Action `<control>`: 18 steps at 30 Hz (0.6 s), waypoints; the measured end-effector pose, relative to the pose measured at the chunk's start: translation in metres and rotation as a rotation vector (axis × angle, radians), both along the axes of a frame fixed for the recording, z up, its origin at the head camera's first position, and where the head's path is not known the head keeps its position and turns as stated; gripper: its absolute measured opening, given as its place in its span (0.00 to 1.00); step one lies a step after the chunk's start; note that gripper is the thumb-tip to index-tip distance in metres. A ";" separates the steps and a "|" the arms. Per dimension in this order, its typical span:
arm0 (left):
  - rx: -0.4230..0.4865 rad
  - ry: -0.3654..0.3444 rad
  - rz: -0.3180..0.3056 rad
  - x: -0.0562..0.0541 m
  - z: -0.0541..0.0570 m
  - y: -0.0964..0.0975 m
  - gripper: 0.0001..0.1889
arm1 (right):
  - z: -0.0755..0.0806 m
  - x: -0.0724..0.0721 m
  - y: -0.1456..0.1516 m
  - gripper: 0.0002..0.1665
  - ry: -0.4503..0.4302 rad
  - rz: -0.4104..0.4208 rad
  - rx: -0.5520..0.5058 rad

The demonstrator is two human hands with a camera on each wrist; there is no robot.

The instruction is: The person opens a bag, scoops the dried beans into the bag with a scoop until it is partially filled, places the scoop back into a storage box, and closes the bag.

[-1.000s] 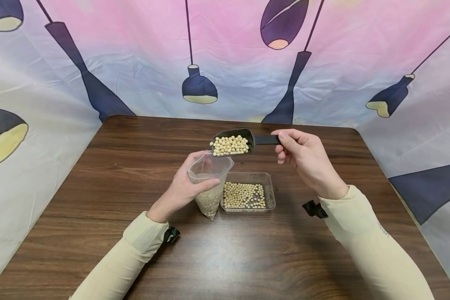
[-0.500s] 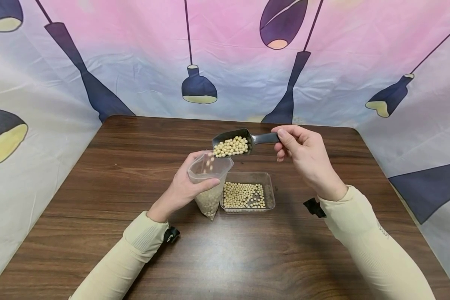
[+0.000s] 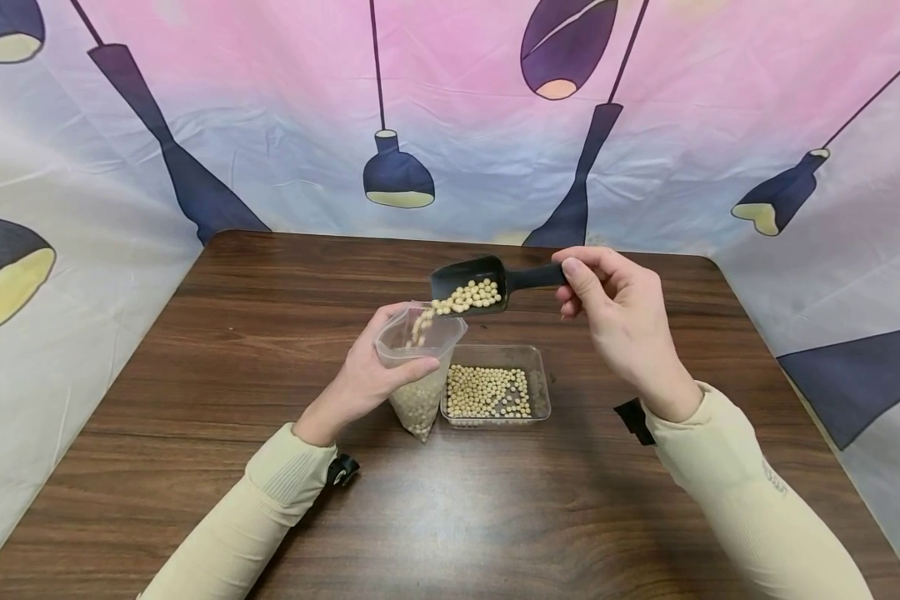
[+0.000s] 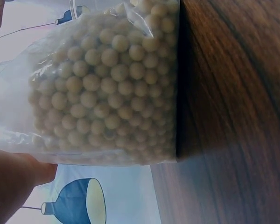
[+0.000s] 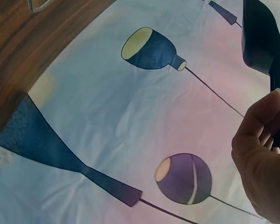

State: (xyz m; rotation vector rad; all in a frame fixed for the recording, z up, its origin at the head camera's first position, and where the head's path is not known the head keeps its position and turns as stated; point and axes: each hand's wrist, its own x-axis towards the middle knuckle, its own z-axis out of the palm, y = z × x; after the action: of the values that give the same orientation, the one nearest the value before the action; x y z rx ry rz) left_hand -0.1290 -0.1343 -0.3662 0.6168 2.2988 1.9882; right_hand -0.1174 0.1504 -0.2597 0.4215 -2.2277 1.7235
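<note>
My left hand (image 3: 367, 367) grips a clear plastic bag (image 3: 427, 379) near its top, thumb across the front, mouth spread wide. Round pale beans (image 4: 107, 84) fill its lower part, seen close in the left wrist view. My right hand (image 3: 622, 312) pinches the handle of a black scoop (image 3: 487, 271) held above the bag's mouth and tilted to the left. Beans (image 3: 476, 293) lie along the scoop's low edge and stream over its front corner into the bag. In the right wrist view the scoop (image 5: 261, 39) shows only its dark underside.
Just right of the bag stands a clear plastic tray (image 3: 542, 392) with a layer of beans (image 3: 487, 392) and a bare patch at its right side. Both sit on a dark wooden table (image 3: 232, 358). A cloth backdrop (image 3: 285, 150) printed with lamps surrounds the table's far side.
The scoop has tipped further, and beans that were all inside it now pour into the bag. My right hand has shifted slightly right. The left hand and bag have stayed put.
</note>
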 end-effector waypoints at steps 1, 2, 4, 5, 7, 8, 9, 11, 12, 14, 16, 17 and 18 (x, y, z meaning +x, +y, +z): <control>0.001 -0.001 0.000 0.000 0.000 0.000 0.34 | 0.000 0.001 -0.001 0.14 0.017 -0.006 0.013; 0.000 -0.003 0.001 0.000 0.000 0.000 0.34 | 0.001 0.003 -0.001 0.13 0.034 -0.012 0.028; 0.004 -0.011 -0.002 0.000 0.000 0.000 0.34 | 0.002 0.006 -0.003 0.13 0.069 -0.028 0.055; 0.010 -0.015 -0.008 0.000 0.000 0.000 0.34 | 0.003 0.007 -0.004 0.12 0.085 -0.038 0.070; 0.014 -0.019 -0.014 0.000 0.000 -0.001 0.34 | 0.005 0.012 -0.006 0.11 0.121 -0.060 0.098; 0.017 -0.019 -0.018 0.000 -0.001 -0.001 0.35 | 0.005 0.014 -0.007 0.11 0.147 -0.070 0.117; 0.020 -0.015 -0.022 -0.001 -0.001 -0.001 0.34 | 0.005 0.016 -0.008 0.10 0.178 -0.079 0.136; 0.029 0.001 -0.030 -0.001 -0.001 -0.001 0.34 | 0.006 0.021 -0.011 0.10 0.264 -0.085 0.178; 0.035 0.011 -0.035 -0.001 -0.002 -0.001 0.34 | 0.006 0.023 -0.012 0.10 0.321 -0.082 0.204; 0.040 0.029 -0.042 -0.001 -0.002 -0.001 0.34 | 0.007 0.027 -0.014 0.09 0.457 -0.077 0.268; 0.048 0.037 -0.048 -0.001 -0.003 -0.001 0.34 | 0.009 0.031 -0.016 0.10 0.591 -0.092 0.317; 0.053 0.034 -0.052 -0.001 -0.003 0.000 0.34 | 0.011 0.033 -0.016 0.12 0.642 -0.116 0.335; 0.050 0.034 -0.050 -0.001 -0.003 0.000 0.34 | 0.014 0.035 -0.014 0.13 0.679 -0.150 0.345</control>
State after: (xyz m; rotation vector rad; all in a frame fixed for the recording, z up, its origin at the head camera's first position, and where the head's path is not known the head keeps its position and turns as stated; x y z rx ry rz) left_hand -0.1300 -0.1346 -0.3694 0.7094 2.2351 2.0346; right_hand -0.0828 0.1361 -0.2457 0.7595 -1.9609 0.9186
